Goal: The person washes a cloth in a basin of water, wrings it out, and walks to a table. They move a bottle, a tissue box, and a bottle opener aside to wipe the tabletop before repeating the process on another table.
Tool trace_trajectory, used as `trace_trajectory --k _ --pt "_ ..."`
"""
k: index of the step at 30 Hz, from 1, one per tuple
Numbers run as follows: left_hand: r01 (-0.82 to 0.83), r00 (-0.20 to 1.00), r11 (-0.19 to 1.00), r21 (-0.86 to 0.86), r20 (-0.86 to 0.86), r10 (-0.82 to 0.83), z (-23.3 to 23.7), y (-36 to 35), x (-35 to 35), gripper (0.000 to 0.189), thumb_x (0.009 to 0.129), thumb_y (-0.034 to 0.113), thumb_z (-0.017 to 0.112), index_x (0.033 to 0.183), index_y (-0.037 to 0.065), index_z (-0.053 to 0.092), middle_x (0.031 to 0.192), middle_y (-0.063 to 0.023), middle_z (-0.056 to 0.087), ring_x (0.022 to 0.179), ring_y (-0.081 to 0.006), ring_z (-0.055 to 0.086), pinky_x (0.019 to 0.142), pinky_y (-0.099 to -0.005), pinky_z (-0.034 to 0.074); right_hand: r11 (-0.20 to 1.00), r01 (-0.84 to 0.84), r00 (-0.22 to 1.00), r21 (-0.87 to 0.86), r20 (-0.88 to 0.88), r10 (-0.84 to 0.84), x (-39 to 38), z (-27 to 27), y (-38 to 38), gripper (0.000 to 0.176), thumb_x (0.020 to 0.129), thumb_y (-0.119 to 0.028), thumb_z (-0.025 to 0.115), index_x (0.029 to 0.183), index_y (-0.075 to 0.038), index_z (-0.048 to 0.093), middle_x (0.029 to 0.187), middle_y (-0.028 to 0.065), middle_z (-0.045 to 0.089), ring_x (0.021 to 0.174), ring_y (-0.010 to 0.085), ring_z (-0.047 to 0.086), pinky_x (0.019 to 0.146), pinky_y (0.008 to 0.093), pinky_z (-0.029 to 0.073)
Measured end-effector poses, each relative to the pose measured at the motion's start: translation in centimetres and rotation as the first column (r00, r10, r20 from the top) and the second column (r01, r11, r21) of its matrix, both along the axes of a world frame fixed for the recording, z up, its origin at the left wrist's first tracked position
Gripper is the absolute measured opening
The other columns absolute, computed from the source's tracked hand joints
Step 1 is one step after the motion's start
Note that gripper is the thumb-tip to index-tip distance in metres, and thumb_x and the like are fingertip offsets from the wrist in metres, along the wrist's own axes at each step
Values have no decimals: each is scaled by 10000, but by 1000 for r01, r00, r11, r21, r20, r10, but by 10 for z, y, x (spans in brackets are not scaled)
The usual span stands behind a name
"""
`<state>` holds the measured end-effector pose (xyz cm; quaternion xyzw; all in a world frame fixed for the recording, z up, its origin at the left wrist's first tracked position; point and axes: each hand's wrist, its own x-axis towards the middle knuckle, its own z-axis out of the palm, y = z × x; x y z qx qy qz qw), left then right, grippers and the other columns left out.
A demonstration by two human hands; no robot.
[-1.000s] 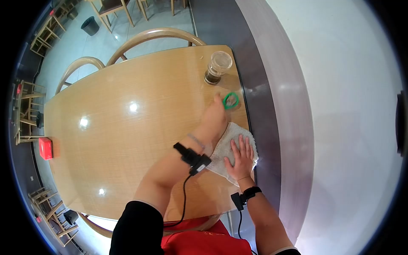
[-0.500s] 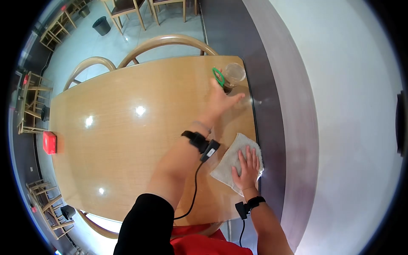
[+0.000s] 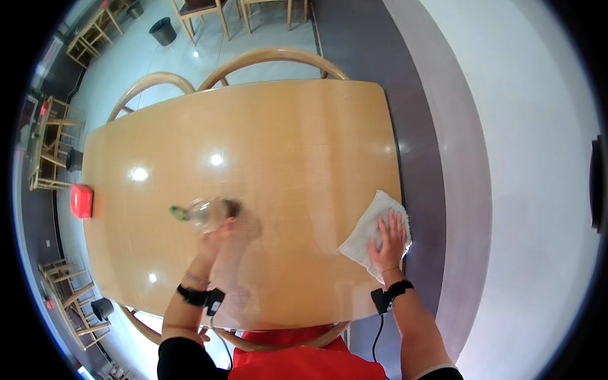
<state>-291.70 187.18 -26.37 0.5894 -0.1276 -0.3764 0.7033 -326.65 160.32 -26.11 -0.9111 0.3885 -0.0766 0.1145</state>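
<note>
Blurred by motion, my left hand [image 3: 218, 235] is wrapped round a clear container [image 3: 208, 214] over the left middle of the wooden table [image 3: 304, 158]. A green ring-like part [image 3: 178, 213] shows at the container's left end, and something dark lies at its right end. My right hand [image 3: 391, 244] rests flat with fingers spread on a light grey cloth [image 3: 364, 237], near the table's right edge.
A red box [image 3: 82, 201] sits at the table's far left edge. Curved wooden chair backs [image 3: 272, 56] stand along the far side, with another chair at the near side. A wall runs along the right. Black bins [image 3: 163, 31] stand on the floor.
My left hand has swept from the table's far right corner to the left and nearer, carrying the clear container and green part. My right hand stays on the cloth. The view has shifted slightly.
</note>
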Motion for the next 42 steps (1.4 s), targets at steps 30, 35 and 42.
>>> trace_trajectory --k 30,35,42 --pt "-520 683 787 332 715 150 -33 169 46 773 746 231 746 1362 7 337 1367 -134 397 1273 -260 365 1074 -358 267 966 203 960 -161 229 -163 334 -31 -164 533 837 -176 505 1349 -68 401 1359 181 434 1271 329 382 1074 406 259" --pt "-544 682 769 336 710 173 -39 169 47 790 749 341 737 1345 -6 351 1339 -143 422 1259 -274 380 1070 -382 272 856 -483 705 -185 498 505 494 -26 54 427 726 -131 546 1149 -73 560 1216 149 543 1182 332 452 1015 481 297" --pt "-590 637 746 309 746 194 -40 170 42 810 734 320 756 1354 -5 349 1352 -134 426 1233 -268 419 1049 -366 309 495 -868 416 -22 510 752 437 -17 143 411 749 -233 614 1144 -126 575 1194 100 570 1201 294 464 1042 471 308"
